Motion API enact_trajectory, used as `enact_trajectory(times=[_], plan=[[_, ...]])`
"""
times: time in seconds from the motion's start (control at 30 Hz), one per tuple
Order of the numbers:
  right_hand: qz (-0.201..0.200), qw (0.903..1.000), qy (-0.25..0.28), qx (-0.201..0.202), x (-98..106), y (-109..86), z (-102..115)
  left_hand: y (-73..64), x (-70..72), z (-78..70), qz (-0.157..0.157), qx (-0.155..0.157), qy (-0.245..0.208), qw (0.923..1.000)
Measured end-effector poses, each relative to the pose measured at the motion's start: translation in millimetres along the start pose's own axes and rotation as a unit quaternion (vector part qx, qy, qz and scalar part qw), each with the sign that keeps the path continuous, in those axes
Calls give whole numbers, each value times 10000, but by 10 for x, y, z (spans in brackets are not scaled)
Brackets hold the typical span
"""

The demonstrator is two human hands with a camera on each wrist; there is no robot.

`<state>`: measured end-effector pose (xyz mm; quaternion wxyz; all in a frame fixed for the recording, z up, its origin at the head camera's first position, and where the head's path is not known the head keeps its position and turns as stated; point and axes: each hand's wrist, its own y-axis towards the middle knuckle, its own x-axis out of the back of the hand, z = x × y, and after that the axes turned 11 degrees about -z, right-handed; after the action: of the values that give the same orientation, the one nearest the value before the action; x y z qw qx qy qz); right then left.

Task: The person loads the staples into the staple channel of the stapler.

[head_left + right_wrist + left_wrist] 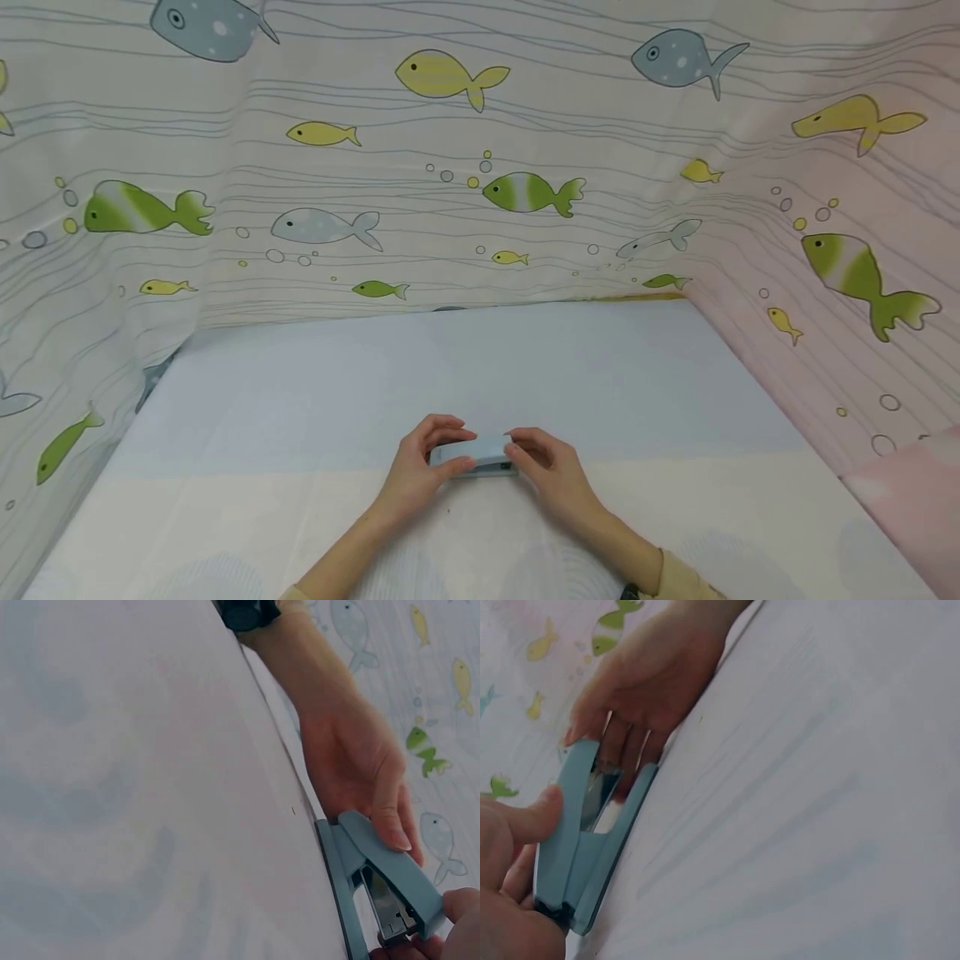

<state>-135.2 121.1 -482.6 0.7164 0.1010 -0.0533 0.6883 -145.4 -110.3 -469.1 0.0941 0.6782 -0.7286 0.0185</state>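
Note:
A light blue stapler (480, 451) stands on the table between both hands, its top arm raised from the base at the front end. My left hand (420, 462) grips the hinge end, thumb on the near side and fingers on the far side. At the front end, my right hand (551, 467) pinches the tip of the top arm between thumb and fingers. The right wrist view shows the metal magazine (386, 904) under the stapler's top arm. Part of the stapler's far side is hidden by the hands.
The table (450, 367) has a pale blue cover at the back and a whitish patterned one in front. Fish-print curtains (427, 183) hang behind it and on both sides. A dark strapped device (244, 613) sits on the left wrist.

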Motion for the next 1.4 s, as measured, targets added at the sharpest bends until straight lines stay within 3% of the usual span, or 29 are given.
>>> enact_trajectory(times=[0.23, 0.73, 1.4], plan=[[21, 10000, 10, -2, 18, 6, 9, 10, -13, -20, -8, 146, -28, 9999], [142, 9996, 9, 231, -14, 14, -10, -12, 28, 19, -89, 22, -7, 10000], [55, 9999, 83, 130, 15, 15, -20, -5, -4, 42, -74, -71, -156, 9998]])
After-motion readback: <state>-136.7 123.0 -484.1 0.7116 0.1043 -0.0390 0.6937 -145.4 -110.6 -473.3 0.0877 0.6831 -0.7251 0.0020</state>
